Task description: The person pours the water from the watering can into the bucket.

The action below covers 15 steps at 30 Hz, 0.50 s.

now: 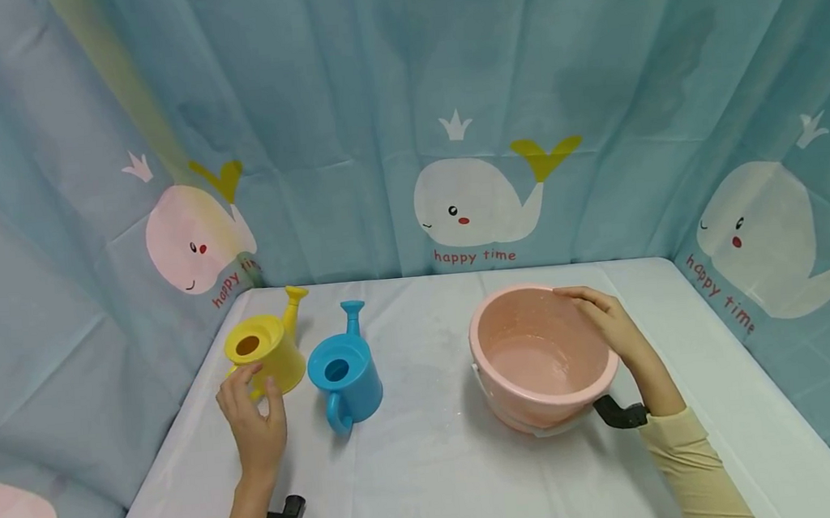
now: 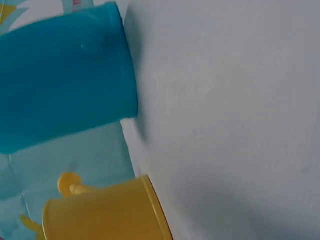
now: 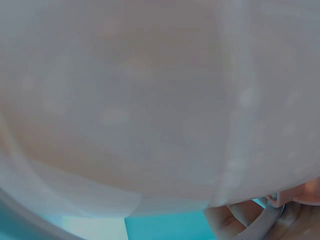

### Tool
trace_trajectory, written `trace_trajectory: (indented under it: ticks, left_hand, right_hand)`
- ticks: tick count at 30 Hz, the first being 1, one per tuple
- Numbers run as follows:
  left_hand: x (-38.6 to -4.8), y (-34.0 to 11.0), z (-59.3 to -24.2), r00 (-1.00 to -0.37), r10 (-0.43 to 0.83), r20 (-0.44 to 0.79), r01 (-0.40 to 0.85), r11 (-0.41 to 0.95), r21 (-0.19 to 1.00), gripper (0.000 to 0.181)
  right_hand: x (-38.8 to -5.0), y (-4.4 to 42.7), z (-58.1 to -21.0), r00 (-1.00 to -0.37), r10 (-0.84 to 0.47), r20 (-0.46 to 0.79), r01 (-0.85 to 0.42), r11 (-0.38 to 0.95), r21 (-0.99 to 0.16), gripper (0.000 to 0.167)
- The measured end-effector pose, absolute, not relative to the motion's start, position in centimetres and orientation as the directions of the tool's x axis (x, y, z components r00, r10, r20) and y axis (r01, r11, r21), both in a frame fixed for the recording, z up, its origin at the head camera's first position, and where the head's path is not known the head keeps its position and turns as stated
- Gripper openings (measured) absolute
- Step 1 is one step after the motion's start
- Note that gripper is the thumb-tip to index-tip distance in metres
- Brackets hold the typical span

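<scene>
In the head view, my left hand (image 1: 254, 418) is at the near side of the yellow watering can (image 1: 287, 362), thumb and fingers spread apart; whether they touch it I cannot tell. The blue watering can (image 1: 362, 389) stands upright to its right. My right hand (image 1: 614, 329) grips the far right rim of the pink bucket (image 1: 503, 402), fingers over the edge. The left wrist view shows the blue can (image 2: 65, 80) and yellow can (image 2: 107, 212), but no hand. In the right wrist view, the bucket wall (image 3: 150, 100) fills most of the picture, with part of my right hand (image 3: 300, 222) at lower right.
A white cloth (image 1: 431, 469) covers the table. Behind and beside it hangs a blue curtain (image 1: 345, 118) printed with whales. The bucket's pale handle (image 1: 560, 429) hangs down along its near side.
</scene>
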<state>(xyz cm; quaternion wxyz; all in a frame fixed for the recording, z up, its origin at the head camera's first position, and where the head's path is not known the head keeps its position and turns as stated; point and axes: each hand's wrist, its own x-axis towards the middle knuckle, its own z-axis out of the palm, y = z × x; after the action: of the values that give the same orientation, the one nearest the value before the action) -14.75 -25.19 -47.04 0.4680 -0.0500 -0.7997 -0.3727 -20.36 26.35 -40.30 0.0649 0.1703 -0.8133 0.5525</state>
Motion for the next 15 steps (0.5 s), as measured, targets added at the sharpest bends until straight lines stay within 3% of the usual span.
trace_trajectory:
  ticks: [4, 10, 15]
  left_hand:
    - [-14.3, -24.0, -47.4, -0.608, -0.232, 0.759, 0.431, 0.706, 0.561, 0.03]
    - [-13.1, -21.9, -48.0, -0.735, -0.23, 0.638, 0.374, 0.648, 0.664, 0.029]
    - [-12.3, -20.7, -48.0, -0.856, -0.281, 0.433, 0.209, 0.578, 0.789, 0.025]
  right_hand:
    - [-20.3, 26.4, -40.3, -0.937, -0.205, 0.284, -0.339, 0.326, -0.883, 0.036]
    - [-20.2, 26.4, -40.3, -0.936, -0.208, 0.282, -0.338, 0.319, -0.886, 0.037]
    - [-20.3, 26.4, -40.4, -0.934, -0.211, 0.289, -0.345, 0.318, -0.883, 0.036]
